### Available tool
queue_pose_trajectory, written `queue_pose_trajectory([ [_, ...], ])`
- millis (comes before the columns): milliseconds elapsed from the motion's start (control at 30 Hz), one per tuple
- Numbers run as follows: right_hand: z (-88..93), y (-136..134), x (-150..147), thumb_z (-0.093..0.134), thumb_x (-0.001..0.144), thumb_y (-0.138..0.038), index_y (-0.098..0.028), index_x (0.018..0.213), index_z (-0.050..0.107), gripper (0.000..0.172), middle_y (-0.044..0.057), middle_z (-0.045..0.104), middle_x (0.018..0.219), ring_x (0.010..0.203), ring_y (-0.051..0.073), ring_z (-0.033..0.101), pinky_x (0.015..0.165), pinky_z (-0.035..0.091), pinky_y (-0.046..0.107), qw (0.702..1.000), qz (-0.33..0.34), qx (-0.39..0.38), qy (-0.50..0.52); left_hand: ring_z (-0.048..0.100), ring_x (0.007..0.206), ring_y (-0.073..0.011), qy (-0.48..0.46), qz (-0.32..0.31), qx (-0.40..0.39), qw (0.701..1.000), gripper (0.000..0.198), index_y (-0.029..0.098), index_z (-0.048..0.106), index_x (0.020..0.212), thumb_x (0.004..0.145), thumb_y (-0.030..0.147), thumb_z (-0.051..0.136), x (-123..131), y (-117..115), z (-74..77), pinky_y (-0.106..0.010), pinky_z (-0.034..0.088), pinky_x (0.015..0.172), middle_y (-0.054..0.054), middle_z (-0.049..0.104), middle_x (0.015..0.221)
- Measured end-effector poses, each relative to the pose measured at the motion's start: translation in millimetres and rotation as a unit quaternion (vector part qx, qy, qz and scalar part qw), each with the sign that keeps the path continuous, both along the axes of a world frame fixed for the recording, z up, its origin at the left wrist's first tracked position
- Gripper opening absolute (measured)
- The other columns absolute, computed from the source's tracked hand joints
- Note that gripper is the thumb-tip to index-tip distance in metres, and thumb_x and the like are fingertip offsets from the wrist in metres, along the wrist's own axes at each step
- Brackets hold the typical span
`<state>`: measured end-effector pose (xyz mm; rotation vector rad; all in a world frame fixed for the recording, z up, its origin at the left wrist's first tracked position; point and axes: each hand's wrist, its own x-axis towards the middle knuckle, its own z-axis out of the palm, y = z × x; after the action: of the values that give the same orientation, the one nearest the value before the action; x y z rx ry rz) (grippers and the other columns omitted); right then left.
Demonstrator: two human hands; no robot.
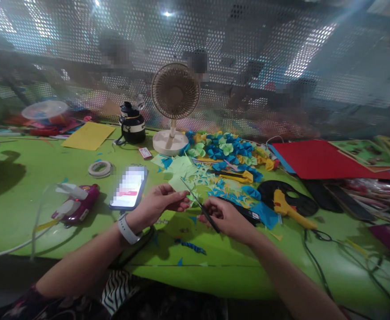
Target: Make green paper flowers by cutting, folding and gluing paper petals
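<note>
My left hand point(164, 198), with a pale band on its wrist, pinches a piece of light green paper point(177, 183) above the table. In my right hand point(226, 218) is a pair of scissors point(205, 211) with dark handles, its thin blades pointing up and left toward the paper. Part of the handles is hidden by my fingers. Just beyond both hands lie many small green, blue and yellow paper scraps point(204, 178). Farther back is a heap of folded paper flowers point(226, 149). A twisted blue paper strip point(191, 246) lies near the front edge.
Left of my hands are a lit phone point(128, 189), a tape roll point(100, 169) and a purple power strip point(81, 206). A fan point(175, 95) and black bottle point(132, 126) stand behind. At right are a yellow glue gun point(290, 211), cords and red sheets point(328, 158).
</note>
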<state>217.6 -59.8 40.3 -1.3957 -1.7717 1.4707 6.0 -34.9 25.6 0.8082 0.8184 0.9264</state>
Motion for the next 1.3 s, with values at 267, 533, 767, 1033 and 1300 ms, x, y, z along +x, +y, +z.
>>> queue_pose_trajectory([
  [267, 0.8, -0.7, 1.7, 0.076, 0.067, -0.054, -0.019, 0.075, 0.048, 0.046, -0.007, 0.041, 0.061, 0.056, 0.009, 0.036, 0.051, 0.027, 0.023, 1.000, 0.003, 0.013, -0.016, 0.068, 0.058, -0.0115, 0.035, -0.014, 0.011, 0.999, 0.034, 0.009, 0.068, 0.072, 0.059, 0.034, 0.088, -2.5, 2.2, 2.5, -0.021, 0.056, 0.059, -0.007, 0.074, 0.069],
  [533, 0.5, -1.3, 0.6, 0.077, 0.065, -0.057, -0.019, 0.074, 0.048, 0.048, -0.006, 0.043, 0.060, 0.055, 0.010, 0.039, 0.050, 0.029, 0.023, 1.000, -0.004, 0.010, -0.022, 0.067, 0.057, -0.0103, 0.043, -0.024, 0.015, 0.999, 0.032, 0.009, 0.070, 0.073, 0.061, 0.033, 0.087, -4.4, 4.9, 0.9, -0.020, 0.055, 0.059, -0.007, 0.074, 0.069],
  [767, 0.1, -0.7, 0.8, 0.078, 0.064, -0.057, -0.019, 0.072, 0.049, 0.048, -0.006, 0.045, 0.058, 0.054, 0.009, 0.041, 0.050, 0.030, 0.023, 1.000, -0.008, 0.010, -0.022, 0.067, 0.057, -0.0108, 0.044, -0.036, 0.019, 0.998, 0.034, 0.009, 0.071, 0.074, 0.060, 0.035, 0.087, -5.3, 6.0, 0.6, -0.020, 0.055, 0.059, -0.008, 0.074, 0.069],
  [1033, 0.7, -0.3, 0.7, 0.079, 0.060, -0.059, -0.019, 0.069, 0.048, 0.051, -0.006, 0.048, 0.056, 0.053, 0.009, 0.044, 0.049, 0.031, 0.023, 1.000, -0.020, 0.009, -0.010, 0.070, 0.062, -0.0140, 0.058, -0.022, 0.042, 0.997, 0.034, 0.010, 0.071, 0.078, 0.064, 0.038, 0.085, -6.4, 4.9, 2.4, -0.023, 0.057, 0.060, -0.007, 0.074, 0.073],
  [1300, 1.0, 0.1, -0.1, 0.081, 0.057, -0.058, -0.019, 0.068, 0.047, 0.053, -0.006, 0.048, 0.056, 0.052, 0.009, 0.045, 0.048, 0.032, 0.023, 0.999, -0.035, 0.007, -0.003, 0.072, 0.066, -0.0183, 0.064, 0.026, 0.080, 0.994, 0.039, 0.013, 0.064, 0.068, 0.065, 0.047, 0.082, -7.4, 6.7, 2.6, -0.026, 0.058, 0.064, -0.002, 0.068, 0.062],
])
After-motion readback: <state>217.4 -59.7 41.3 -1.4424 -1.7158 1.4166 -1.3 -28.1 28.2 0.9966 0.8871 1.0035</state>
